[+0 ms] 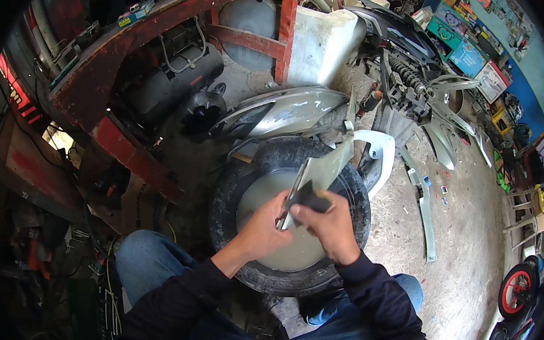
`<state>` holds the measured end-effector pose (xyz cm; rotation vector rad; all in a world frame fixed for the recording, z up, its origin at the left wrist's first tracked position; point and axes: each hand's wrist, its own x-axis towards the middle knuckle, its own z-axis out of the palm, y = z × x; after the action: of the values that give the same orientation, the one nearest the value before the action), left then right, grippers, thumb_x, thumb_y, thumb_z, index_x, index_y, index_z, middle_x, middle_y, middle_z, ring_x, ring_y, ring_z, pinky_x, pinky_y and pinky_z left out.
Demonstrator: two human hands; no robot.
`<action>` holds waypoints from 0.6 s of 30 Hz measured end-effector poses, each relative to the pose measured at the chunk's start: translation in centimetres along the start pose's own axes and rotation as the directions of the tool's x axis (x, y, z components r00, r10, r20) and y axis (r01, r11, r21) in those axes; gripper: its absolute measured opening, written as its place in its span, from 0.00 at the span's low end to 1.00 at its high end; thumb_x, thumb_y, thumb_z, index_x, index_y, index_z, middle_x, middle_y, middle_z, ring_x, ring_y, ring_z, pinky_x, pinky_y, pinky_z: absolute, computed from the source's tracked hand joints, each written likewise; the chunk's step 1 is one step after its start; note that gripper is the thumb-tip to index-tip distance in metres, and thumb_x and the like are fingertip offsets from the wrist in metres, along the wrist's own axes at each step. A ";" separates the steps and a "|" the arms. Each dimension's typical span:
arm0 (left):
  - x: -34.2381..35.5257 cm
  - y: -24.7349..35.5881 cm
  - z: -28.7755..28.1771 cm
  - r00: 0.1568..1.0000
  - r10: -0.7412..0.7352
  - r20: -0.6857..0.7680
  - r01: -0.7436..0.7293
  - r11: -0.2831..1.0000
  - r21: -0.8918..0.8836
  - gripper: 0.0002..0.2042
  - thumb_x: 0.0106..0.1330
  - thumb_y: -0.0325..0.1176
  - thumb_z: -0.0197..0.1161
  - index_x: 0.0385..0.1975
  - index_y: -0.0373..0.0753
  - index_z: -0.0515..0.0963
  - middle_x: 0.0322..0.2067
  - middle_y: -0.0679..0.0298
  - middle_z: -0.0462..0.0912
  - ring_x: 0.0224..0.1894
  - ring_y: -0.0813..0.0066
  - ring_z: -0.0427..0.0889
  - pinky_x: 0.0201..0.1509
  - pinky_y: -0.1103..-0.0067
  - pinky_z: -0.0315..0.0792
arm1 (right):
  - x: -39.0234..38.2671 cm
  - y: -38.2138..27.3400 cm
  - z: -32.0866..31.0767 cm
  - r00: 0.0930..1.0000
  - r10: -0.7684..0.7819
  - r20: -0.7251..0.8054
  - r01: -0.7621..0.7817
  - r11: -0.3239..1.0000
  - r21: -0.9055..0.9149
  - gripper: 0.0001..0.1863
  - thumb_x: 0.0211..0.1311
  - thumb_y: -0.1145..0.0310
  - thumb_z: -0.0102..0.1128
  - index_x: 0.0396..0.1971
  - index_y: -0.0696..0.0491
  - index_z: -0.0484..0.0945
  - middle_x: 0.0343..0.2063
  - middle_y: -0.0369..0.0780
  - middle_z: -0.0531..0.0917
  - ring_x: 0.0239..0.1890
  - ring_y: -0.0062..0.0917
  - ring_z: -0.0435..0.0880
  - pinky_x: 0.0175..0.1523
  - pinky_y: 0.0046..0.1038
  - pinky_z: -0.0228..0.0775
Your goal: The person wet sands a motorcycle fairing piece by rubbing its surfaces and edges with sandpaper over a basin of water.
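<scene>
My left hand (263, 228) is closed around the lower end of a pale grey-green motorcycle fairing panel (327, 167), which points up and to the right. In my right hand (332, 230) is a folded dark sheet that looks like sandpaper (311, 197), pinched by the thumb and fingers against the panel's lower part. Both hands are over a black tyre (226, 198) lying flat, whose middle holds cloudy greyish water (258, 193). The sheet and my fingers hide part of the panel's lower end.
Behind the tyre lies a larger grey fairing (302, 111), with a white curved grab rail (384, 160) beside it. A long narrow trim strip (426, 220) is on the concrete floor to the right. A red frame (110, 74) and a dark tank (183, 77) stand at left.
</scene>
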<state>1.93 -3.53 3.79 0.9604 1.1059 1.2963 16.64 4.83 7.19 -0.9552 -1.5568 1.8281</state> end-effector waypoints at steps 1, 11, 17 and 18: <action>-0.2 0.2 -0.1 0.997 -0.070 0.019 0.070 0.997 -0.015 0.36 0.51 0.14 0.55 0.67 0.34 0.64 0.48 0.69 0.78 0.50 0.87 0.76 0.49 0.86 0.71 | -0.6 0.1 0.3 0.999 0.045 0.017 -0.045 0.999 -0.022 0.08 0.59 0.75 0.69 0.37 0.58 0.83 0.22 0.31 0.80 0.18 0.09 0.71 0.23 0.15 0.59; 0.2 -0.5 0.7 0.996 0.080 -0.026 -0.080 0.997 -0.010 0.38 0.50 0.13 0.55 0.68 0.33 0.62 0.54 0.64 0.77 0.58 0.79 0.75 0.61 0.81 0.68 | 0.5 -1.2 -0.5 0.999 0.051 -0.002 -0.050 0.992 0.117 0.07 0.56 0.75 0.70 0.34 0.56 0.82 0.23 0.31 0.81 0.18 0.10 0.70 0.21 0.15 0.56; 0.4 0.1 0.3 0.995 0.079 0.063 -0.079 0.997 -0.016 0.37 0.50 0.14 0.54 0.68 0.32 0.62 0.56 0.64 0.76 0.60 0.79 0.74 0.64 0.81 0.66 | -0.3 -0.9 0.1 0.996 0.086 -0.024 -0.084 0.993 0.084 0.08 0.56 0.75 0.69 0.37 0.58 0.84 0.24 0.33 0.83 0.18 0.09 0.71 0.21 0.15 0.57; 0.4 0.1 0.5 0.993 0.101 0.057 -0.097 0.992 -0.075 0.37 0.50 0.14 0.54 0.68 0.32 0.63 0.56 0.64 0.76 0.60 0.79 0.73 0.64 0.81 0.66 | 0.1 -1.3 -0.1 0.996 0.086 -0.024 -0.084 0.993 0.083 0.08 0.56 0.75 0.69 0.37 0.58 0.84 0.24 0.33 0.83 0.18 0.09 0.71 0.21 0.15 0.57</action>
<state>2.41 -3.11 3.98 1.0044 0.9686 1.3698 16.62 5.16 8.43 -1.0182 -1.4332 1.9130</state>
